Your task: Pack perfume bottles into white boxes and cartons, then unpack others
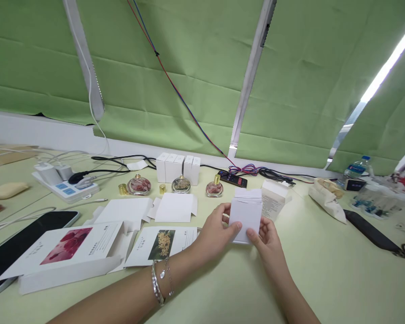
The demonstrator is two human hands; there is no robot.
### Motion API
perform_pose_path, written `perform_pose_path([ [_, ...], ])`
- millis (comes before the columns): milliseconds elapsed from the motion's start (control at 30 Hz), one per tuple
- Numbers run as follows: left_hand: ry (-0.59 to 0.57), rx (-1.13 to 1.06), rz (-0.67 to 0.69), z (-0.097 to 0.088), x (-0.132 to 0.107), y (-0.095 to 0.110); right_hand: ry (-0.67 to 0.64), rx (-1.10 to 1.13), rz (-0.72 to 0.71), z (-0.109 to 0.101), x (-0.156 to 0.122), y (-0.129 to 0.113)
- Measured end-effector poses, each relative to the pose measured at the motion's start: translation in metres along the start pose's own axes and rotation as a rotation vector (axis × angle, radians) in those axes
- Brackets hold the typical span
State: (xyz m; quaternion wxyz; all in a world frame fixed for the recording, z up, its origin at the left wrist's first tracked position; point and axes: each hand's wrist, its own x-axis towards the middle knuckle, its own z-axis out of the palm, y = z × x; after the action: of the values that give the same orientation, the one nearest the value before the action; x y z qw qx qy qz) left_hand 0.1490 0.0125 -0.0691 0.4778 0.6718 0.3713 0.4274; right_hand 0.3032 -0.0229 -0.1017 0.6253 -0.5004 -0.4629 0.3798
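Observation:
A small white cardboard box is held upright between my two hands, its top flap partly folded. My left hand grips its left side, the thumb across the front. On the right edge my right hand closes round it with the thumb on the front face. Just behind stands an open printed carton. Beyond the hands is a perfume bottle with a gold cap. Two more bottles, one pink and one with yellow flowers, stand uncapped, gold caps beside them.
Flattened cartons with a red flower picture and a yellow one lie left, beside a tablet. Several white boxes stand at the back. A power strip, cables, a pouch and a water bottle surround the workspace.

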Motion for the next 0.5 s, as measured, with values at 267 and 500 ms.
perform_pose_path([
  [267,0.057,-0.013,0.059,-0.0009,0.0002,0.0061,-0.051,-0.178,-0.028,0.0016,-0.0066,-0.0040],
  [500,-0.032,-0.009,0.059,-0.0005,-0.0030,0.0070,-0.164,-0.138,0.025,0.0008,-0.0070,-0.0076],
])
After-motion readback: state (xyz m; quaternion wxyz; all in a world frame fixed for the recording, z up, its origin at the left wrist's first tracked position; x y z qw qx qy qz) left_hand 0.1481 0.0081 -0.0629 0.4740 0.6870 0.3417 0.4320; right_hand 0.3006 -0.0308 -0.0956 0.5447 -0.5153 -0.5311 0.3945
